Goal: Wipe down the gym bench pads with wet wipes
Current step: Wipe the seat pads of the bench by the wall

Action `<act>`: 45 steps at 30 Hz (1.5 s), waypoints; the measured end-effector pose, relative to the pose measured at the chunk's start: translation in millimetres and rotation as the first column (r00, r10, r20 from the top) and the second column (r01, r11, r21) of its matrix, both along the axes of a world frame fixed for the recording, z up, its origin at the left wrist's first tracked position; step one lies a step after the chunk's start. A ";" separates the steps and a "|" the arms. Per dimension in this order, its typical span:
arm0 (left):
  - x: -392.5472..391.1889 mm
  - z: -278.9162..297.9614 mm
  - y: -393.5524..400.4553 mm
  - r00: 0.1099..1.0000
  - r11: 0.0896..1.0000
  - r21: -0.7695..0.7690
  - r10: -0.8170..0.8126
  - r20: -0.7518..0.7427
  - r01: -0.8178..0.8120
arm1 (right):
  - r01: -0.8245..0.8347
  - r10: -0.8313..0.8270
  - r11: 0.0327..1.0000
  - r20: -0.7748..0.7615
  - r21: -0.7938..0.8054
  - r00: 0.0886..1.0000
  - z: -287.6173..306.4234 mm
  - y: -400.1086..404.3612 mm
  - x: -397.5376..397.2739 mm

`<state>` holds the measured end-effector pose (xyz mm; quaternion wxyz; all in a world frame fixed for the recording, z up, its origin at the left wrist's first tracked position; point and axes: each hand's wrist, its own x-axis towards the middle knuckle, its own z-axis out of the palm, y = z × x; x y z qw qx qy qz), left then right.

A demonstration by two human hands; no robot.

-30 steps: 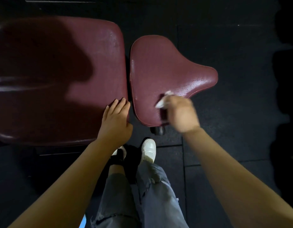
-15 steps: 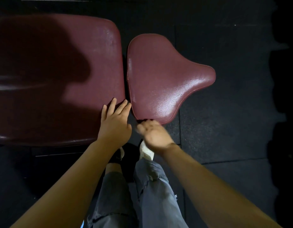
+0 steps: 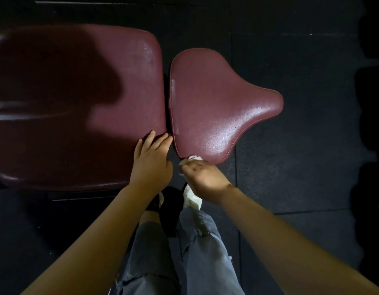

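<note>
right hand [image 3: 202, 175] grips wipe [image 3: 190, 159] at seat pad [image 3: 212, 107] edge.

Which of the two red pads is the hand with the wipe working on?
The smaller, saddle-shaped seat pad. The right hand holds the wipe at its near edge; the left hand rests on the big rectangular pad.

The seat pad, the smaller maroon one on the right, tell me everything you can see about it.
The seat pad is maroon, vinyl-looking upholstery with a pebbled, glossy surface that glints, perhaps damp. It is wide and rounded beside the larger back pad, with a narrow gap between them, and tapers to a rounded nose at the right. It lies flat above dark floor. At its near edge the right hand presses a white wet wipe against the rim.
</note>
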<state>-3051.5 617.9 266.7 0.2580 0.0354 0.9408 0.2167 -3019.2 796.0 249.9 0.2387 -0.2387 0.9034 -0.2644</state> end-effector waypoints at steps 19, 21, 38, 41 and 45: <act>-18.6 3.8 -23.7 0.989 0.988 0.132 -0.065 -0.135 0.083 | 0.174 -0.131 0.973 -0.252 0.154 0.959 -0.9 -10.2 -228.2; -21.9 3.5 -23.9 0.988 0.988 0.100 -0.108 -0.113 0.120 | -0.282 0.287 0.957 -0.086 0.066 0.954 15.4 7.0 -162.3; -27.2 0.3 -9.9 0.982 0.982 0.026 -0.188 0.029 0.188 | -0.578 0.576 0.800 0.063 0.159 0.815 28.2 66.6 -103.0; -27.6 -1.8 -9.2 0.976 0.976 -0.010 -0.215 0.040 0.216 | -0.432 0.433 0.901 -0.051 0.027 0.900 21.6 78.6 -154.1; -27.7 -0.9 -8.0 0.972 0.972 -0.052 -0.228 0.053 0.231 | 0.113 -0.023 0.969 -0.373 0.222 0.927 4.8 68.5 -271.3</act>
